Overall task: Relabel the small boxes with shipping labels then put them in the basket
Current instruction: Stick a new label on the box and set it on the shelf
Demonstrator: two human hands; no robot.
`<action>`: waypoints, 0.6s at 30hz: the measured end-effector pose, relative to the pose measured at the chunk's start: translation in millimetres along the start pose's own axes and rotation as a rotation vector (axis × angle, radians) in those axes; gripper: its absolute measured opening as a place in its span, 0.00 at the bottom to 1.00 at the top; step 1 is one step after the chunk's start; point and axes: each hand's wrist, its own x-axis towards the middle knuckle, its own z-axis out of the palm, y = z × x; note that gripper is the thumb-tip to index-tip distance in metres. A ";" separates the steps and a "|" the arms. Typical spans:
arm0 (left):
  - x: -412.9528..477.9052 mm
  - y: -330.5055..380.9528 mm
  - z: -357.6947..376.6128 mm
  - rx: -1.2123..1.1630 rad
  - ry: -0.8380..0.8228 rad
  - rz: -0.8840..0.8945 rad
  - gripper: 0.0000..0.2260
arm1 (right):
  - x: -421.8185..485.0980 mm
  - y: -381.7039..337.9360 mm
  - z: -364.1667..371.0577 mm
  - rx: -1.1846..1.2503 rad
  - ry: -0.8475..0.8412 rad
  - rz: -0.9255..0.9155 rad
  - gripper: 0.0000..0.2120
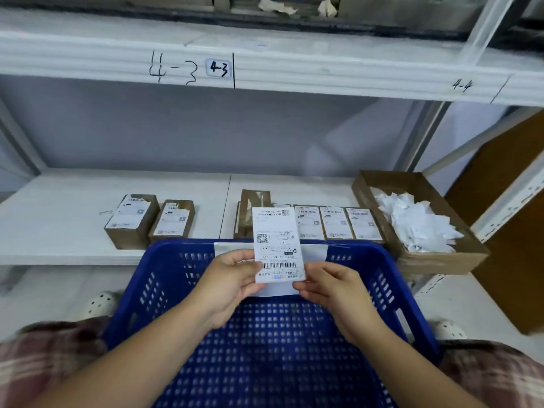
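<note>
I hold a white shipping label [276,242] upright over the blue plastic basket [382,278]. My left hand [232,278] pinches its lower left edge and my right hand [329,285] pinches its lower right corner, where a backing strip shows below. The basket's inside shows nothing but my arms. On the white shelf [59,207] behind it lie small brown boxes: two labelled ones at the left [132,219] [173,220], one standing box [253,204] partly hidden by the label, and three labelled ones in a row at the right [335,222].
A shallow cardboard tray [459,257] with crumpled white paper scraps [415,225] sits at the shelf's right end. An upper shelf marked 4-3 [217,69] hangs overhead. A brown carton [506,231] stands at the far right. My knees flank the basket.
</note>
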 end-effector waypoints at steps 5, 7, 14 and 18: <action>0.6 -23.2 -3.5 0.067 0.040 -0.023 0.11 | 4.5 16.5 -2.7 -0.049 -0.042 0.087 0.07; 5.2 -33.6 -9.4 0.190 0.062 0.036 0.17 | 6.3 22.6 -3.2 -0.082 -0.051 0.118 0.06; 19.9 -67.6 -23.5 1.136 0.050 0.686 0.08 | 11.5 50.0 -1.5 -0.102 -0.036 0.183 0.04; 29.3 -87.8 -22.5 1.170 0.018 0.792 0.05 | 12.6 62.8 5.2 -0.094 -0.044 0.215 0.05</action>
